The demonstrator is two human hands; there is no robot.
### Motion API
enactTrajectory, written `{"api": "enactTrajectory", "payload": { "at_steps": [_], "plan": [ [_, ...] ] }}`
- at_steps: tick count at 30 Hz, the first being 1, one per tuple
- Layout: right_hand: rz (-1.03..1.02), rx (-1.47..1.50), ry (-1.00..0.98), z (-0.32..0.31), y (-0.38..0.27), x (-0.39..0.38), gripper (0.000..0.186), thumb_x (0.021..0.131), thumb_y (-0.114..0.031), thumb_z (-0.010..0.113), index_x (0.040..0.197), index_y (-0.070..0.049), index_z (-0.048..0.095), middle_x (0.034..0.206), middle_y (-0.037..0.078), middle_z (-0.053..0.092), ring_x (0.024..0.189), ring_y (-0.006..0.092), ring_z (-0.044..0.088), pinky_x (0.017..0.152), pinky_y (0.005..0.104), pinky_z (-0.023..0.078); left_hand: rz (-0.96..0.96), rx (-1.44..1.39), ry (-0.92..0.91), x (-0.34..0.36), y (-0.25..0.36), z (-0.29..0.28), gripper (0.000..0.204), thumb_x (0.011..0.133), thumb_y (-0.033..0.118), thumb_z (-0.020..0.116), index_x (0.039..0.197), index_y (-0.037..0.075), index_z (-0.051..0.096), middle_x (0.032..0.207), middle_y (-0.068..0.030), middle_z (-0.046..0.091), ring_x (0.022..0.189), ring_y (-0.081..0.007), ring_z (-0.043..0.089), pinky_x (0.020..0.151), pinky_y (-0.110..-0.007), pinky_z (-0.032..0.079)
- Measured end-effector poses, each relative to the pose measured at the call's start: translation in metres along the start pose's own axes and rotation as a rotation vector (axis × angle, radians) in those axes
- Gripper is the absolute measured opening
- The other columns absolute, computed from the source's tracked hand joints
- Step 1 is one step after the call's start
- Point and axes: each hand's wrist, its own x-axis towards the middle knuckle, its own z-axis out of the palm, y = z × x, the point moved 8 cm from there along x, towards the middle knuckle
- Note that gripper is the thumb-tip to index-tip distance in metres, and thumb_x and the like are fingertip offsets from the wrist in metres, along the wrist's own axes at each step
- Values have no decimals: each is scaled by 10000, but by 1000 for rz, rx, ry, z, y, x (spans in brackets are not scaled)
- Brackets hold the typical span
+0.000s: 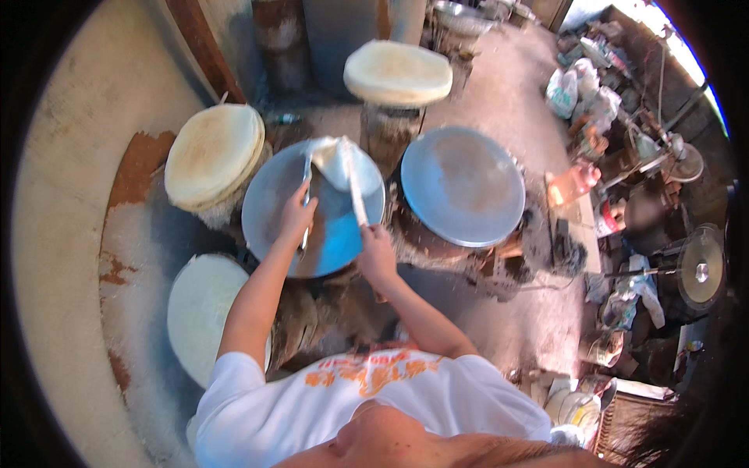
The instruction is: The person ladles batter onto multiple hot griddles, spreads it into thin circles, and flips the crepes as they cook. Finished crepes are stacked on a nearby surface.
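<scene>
My left hand (298, 207) is closed around a slim metal tool (307, 187) over a large round griddle (269, 234). My right hand (378, 251) grips a long pale flat stick (354, 186), which reaches up across the same griddle. At the griddle's far side a thin, whitish, crumpled sheet (331, 165) is bunched at the tips of both tools, partly raised. Whether it still touches the metal there, I cannot tell exactly.
A second griddle (463, 187) stands to the right. Stacks of pale rounds sit left (211, 152) and behind (396, 69); another pale disc (207, 308) lies lower left. A wall (70, 234) curves along the left; bags (577, 90) and metal clutter line the right.
</scene>
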Motion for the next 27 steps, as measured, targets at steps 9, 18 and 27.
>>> {"api": "enactTrajectory", "payload": {
  "at_steps": [9,18,27],
  "plan": [
    [-24,145,35,-9,-8,-12,430,668,35,556,1089,-37,609,1042,125,579,992,336,544,850,398,462,152,630,133,-7,-12,-70,519,862,196,571,1358,272,438,1167,-156,601,955,-362,597,799,-438,478],
    [-116,6,70,-13,14,20,369,684,-1,578,1036,-74,660,994,96,615,968,299,562,818,382,478,127,638,212,-37,-16,-90,525,861,205,573,1363,263,432,1160,-170,596,1017,-361,580,821,-412,483],
    [-270,72,-18,-22,6,52,311,667,-3,580,953,-63,684,938,81,632,881,312,556,774,388,476,-118,340,279,-96,-53,-107,528,862,154,601,1355,276,456,857,-113,671,497,-194,555,520,-341,453]
  ]
}}
